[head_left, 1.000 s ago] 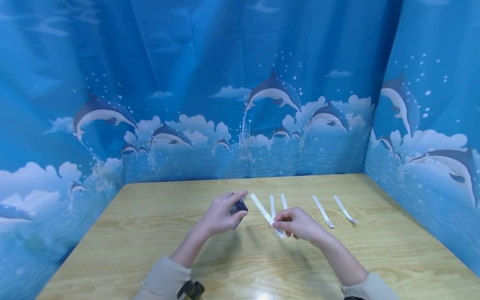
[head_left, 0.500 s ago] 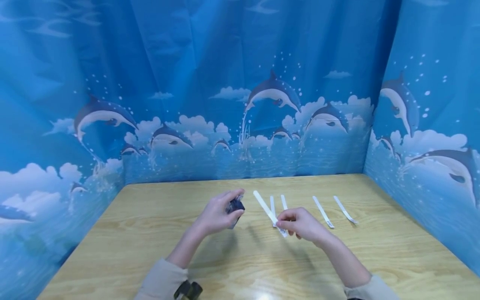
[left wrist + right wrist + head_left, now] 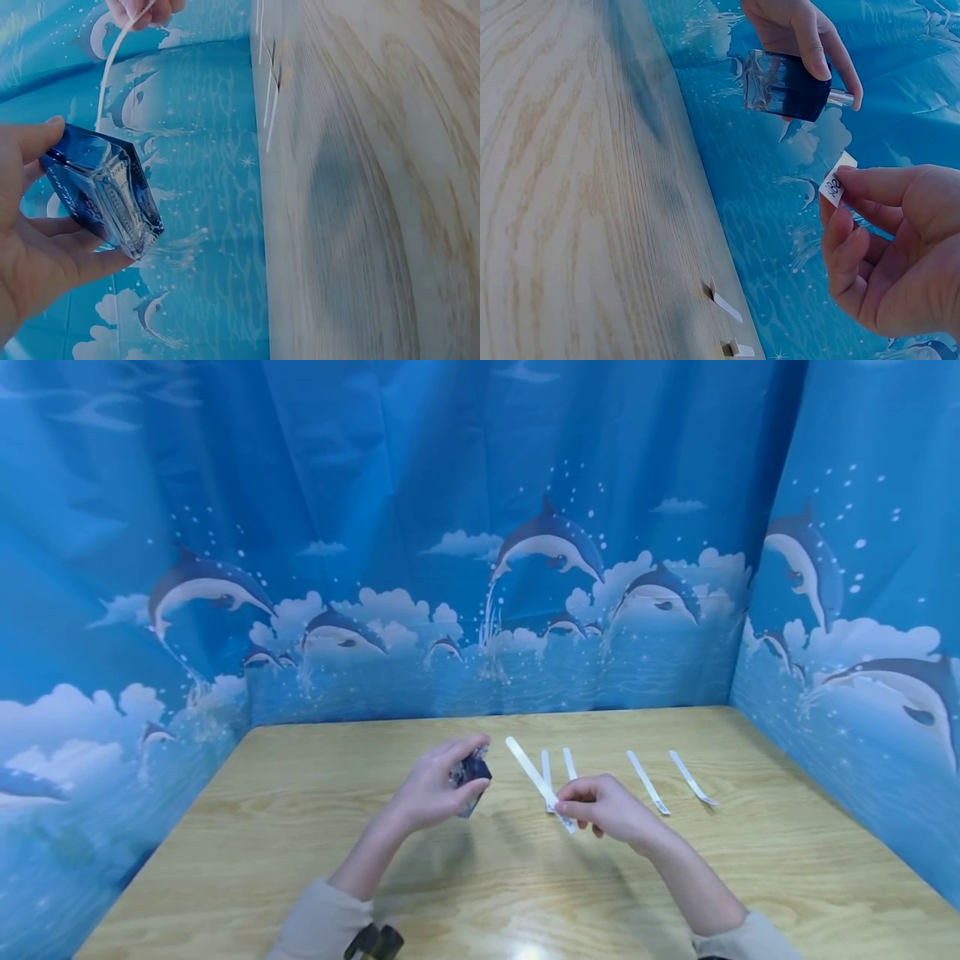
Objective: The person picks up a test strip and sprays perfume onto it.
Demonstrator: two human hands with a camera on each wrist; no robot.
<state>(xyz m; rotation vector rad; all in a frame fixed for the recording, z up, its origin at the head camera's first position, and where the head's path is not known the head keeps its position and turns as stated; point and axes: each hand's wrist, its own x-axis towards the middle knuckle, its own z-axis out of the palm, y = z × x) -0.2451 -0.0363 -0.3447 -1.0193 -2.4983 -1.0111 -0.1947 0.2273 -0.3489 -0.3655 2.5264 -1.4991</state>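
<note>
My left hand (image 3: 429, 789) grips a dark blue glass perfume bottle (image 3: 472, 770) above the table. One finger rests on the bottle's sprayer top, and the thumb lies along its side; the thick clear base shows in the left wrist view. To the right, my right hand (image 3: 611, 810) pinches the lower end of a white paper test strip (image 3: 528, 765), whose free end slants up and left toward the bottle without touching it. Handwriting marks the pinched end of the strip (image 3: 838, 180) in the right wrist view. The fingers partly cover that end.
On the wooden table (image 3: 300, 827) lie more white strips: one strip (image 3: 546, 767) and another strip (image 3: 570, 763) behind my right hand, then a third strip (image 3: 648, 782) and a strip (image 3: 692, 777) farther right. A blue dolphin-print curtain (image 3: 420, 527) encloses the back and sides.
The held strip and my right hand have shifted slightly right, with the strip's free end rising a little. My left hand and the bottle moved slightly left. Both grips stay the same.
</note>
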